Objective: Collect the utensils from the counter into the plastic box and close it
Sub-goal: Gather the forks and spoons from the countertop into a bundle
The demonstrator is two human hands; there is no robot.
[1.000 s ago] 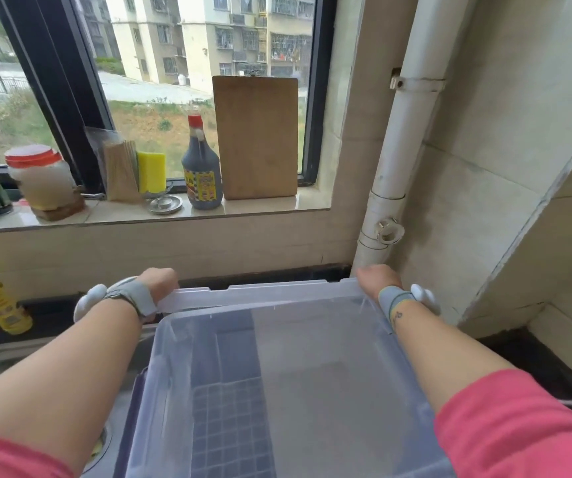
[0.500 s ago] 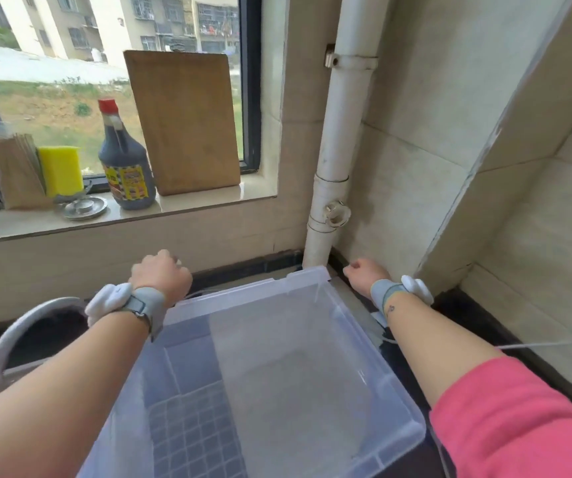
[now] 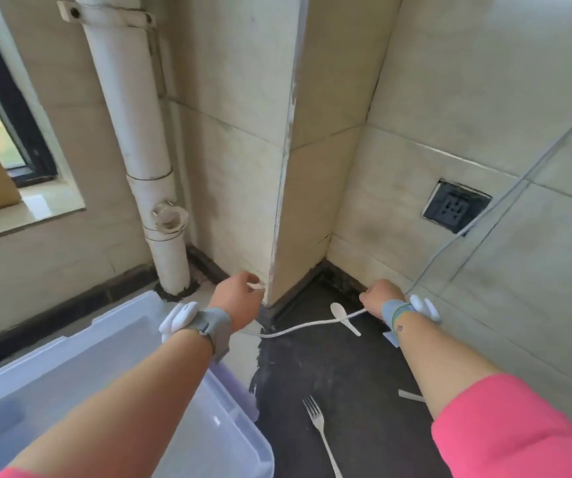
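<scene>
Right hand (image 3: 377, 298), grip curled narrow, apparently pinching a white cable (image 3: 307, 326); left hand (image 3: 239, 301) grip loosely curled, holding nothing clear. White ceramic spoon (image 3: 344, 317) lies just left of the right grip, bowl far-left, handle near-right, on the dark table (image 3: 346, 374). Right hand is nearer; silver metal fork (image 3: 319, 429) sits well nearer the body, clear plastic box (image 3: 70, 374) beside the left forearm.

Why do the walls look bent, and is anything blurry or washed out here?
Head view: the wide lens bows the pipe and tile lines; daylight blows out the window sill; the left hand fingertips smear slightly; the fork and spoon stay fairly sharp.
</scene>
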